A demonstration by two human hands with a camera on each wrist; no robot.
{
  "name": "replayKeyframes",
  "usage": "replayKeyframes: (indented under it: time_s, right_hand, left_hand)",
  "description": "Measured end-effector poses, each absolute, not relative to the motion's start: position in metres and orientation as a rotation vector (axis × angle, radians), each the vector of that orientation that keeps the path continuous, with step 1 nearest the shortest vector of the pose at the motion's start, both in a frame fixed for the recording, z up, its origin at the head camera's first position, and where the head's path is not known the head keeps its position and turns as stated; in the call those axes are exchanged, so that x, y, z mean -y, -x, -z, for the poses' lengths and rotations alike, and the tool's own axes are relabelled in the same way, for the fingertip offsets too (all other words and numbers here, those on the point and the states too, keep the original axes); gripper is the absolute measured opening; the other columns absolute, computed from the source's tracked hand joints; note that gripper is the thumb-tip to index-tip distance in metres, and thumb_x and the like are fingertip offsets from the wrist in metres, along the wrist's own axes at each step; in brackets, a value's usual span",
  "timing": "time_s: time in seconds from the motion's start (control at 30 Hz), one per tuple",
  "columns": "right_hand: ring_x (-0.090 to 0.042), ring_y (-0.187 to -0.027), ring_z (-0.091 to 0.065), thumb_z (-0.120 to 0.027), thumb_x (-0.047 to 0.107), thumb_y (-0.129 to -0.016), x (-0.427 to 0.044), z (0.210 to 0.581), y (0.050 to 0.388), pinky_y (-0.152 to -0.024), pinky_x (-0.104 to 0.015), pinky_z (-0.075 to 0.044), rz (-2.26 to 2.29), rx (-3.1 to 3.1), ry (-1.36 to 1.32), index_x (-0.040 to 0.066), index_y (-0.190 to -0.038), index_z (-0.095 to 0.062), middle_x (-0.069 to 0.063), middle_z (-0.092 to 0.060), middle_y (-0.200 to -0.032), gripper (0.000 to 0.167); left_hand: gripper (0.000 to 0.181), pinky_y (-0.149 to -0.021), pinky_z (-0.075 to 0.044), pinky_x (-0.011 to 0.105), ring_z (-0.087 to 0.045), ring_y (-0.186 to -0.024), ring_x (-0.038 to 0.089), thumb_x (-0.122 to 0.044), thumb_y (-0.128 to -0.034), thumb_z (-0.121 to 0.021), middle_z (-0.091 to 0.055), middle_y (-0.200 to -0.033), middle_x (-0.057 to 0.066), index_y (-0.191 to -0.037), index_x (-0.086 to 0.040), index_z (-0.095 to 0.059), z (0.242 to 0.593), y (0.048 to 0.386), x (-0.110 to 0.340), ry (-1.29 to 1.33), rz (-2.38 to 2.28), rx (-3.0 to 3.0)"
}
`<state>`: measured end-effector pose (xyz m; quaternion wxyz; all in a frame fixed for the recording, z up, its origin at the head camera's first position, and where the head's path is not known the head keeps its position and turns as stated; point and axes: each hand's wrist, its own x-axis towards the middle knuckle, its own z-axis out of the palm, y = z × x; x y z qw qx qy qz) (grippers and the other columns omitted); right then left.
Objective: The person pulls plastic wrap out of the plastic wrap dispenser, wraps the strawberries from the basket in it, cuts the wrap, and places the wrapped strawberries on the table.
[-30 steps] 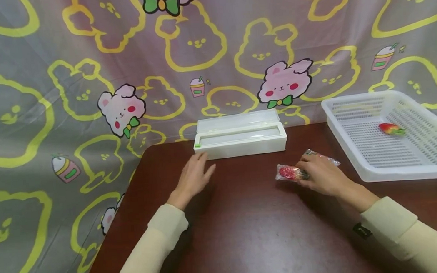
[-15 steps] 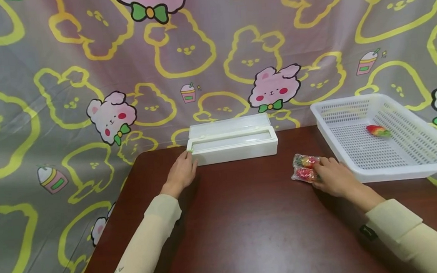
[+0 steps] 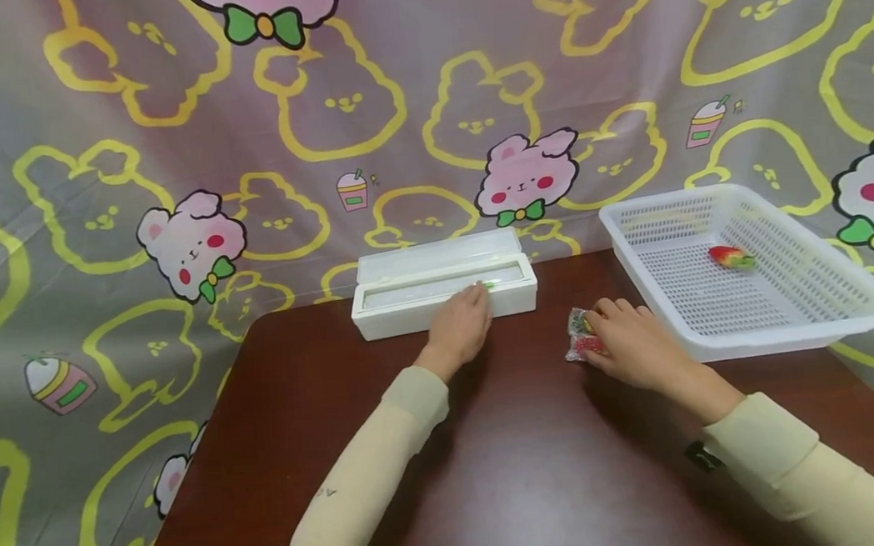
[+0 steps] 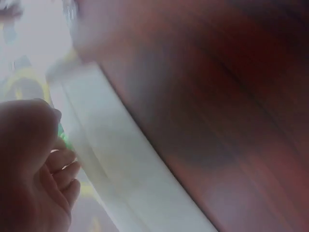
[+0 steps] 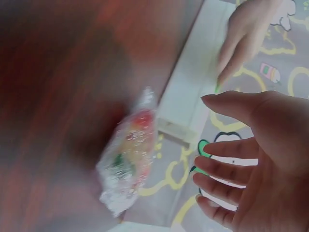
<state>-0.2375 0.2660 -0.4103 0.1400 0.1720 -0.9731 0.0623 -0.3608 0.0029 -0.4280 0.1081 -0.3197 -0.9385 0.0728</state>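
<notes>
A white cling film box (image 3: 398,319) with its clear lid (image 3: 436,256) raised stands at the back of the table. My left hand (image 3: 461,326) is at its front edge and pinches the small green slide cutter (image 3: 489,285), mostly covered by the fingers; the left wrist view shows the fingers (image 4: 65,166) curled beside the green piece. Two strawberries wrapped in cling film (image 3: 582,346) lie right of the box. Over them, partly hiding them, is my right hand (image 3: 637,344). In the right wrist view its fingers (image 5: 227,171) are spread, apart from the wrapped strawberries (image 5: 128,159).
At the right stands a white plastic basket (image 3: 794,336) holding one unwrapped strawberry (image 3: 731,257). A patterned curtain (image 3: 395,75) hangs right behind the dark brown table (image 3: 509,469).
My left hand reached the box's left end, then moved right along its front edge with the green cutter. My right hand set the wrapped strawberries together on the table.
</notes>
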Motion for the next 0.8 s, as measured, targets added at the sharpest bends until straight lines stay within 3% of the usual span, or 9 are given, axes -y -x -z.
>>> replayKeyframes:
  time_s: [0.13,0.3,0.43,0.57,0.67,0.8]
  right_hand:
    - [-0.036,-0.100,-0.055,-0.082,0.032,-0.085,-0.253,0.405,0.242,-0.076,-0.048,-0.044,-0.222,2.805,-0.516,-0.002,-0.123,-0.066,-0.018,-0.061,-0.111,0.053]
    - [-0.038,-0.103,-0.058,-0.079,0.028,-0.087,-0.252,0.400,0.246,-0.076,-0.051,-0.046,-0.193,2.763,-0.558,-0.005,-0.122,-0.066,-0.019,-0.063,-0.114,0.050]
    - [-0.038,-0.103,-0.061,-0.077,0.028,-0.089,-0.235,0.396,0.266,-0.082,-0.053,-0.051,-0.184,2.745,-0.657,-0.005,-0.122,-0.065,-0.020,-0.064,-0.115,0.049]
    - [-0.039,-0.104,-0.064,-0.078,0.025,-0.089,-0.215,0.394,0.296,-0.089,-0.054,-0.052,-0.197,2.718,-0.752,-0.006,-0.124,-0.063,-0.021,-0.065,-0.117,0.049]
    - [-0.041,-0.114,-0.063,-0.078,0.022,-0.090,-0.203,0.397,0.317,-0.100,-0.054,-0.049,-0.203,2.721,-0.781,-0.008,-0.131,-0.058,-0.023,-0.064,-0.126,0.055]
    - [-0.041,-0.131,-0.054,-0.076,0.022,-0.091,-0.189,0.406,0.333,-0.112,-0.054,-0.039,-0.146,2.779,-0.789,-0.009,-0.137,-0.052,-0.025,-0.057,-0.140,0.061]
  left_hand:
    - [0.055,-0.123,-0.024,0.032,-0.033,-0.151,0.021,-0.034,-0.1124,-0.033,-0.036,-0.164,0.008,-0.158,-0.003,-0.033,0.430,0.361,-0.043,0.931,-0.370,2.750]
    - [0.057,-0.124,-0.022,0.037,-0.028,-0.153,0.021,-0.035,-0.1127,-0.030,-0.029,-0.167,0.006,-0.161,-0.006,-0.027,0.428,0.360,-0.040,0.984,-0.246,2.803]
    - [0.057,-0.124,-0.022,0.042,-0.027,-0.154,0.025,-0.036,-0.1126,-0.032,-0.027,-0.168,0.007,-0.161,-0.005,-0.028,0.424,0.357,-0.002,0.956,-0.071,2.844]
    - [0.055,-0.122,-0.026,0.043,-0.035,-0.150,0.028,-0.035,-0.1118,-0.038,-0.040,-0.161,0.012,-0.155,-0.002,-0.039,0.416,0.359,0.039,0.850,0.026,2.837]
    - [0.053,-0.120,-0.030,0.044,-0.042,-0.145,0.029,-0.033,-0.1108,-0.042,-0.047,-0.155,0.015,-0.152,0.000,-0.043,0.410,0.363,0.067,0.755,0.036,2.849]
    - [0.054,-0.120,-0.031,0.045,-0.042,-0.145,0.031,-0.034,-0.1112,-0.042,-0.046,-0.156,0.016,-0.152,0.001,-0.042,0.408,0.368,0.100,0.629,0.001,2.934]
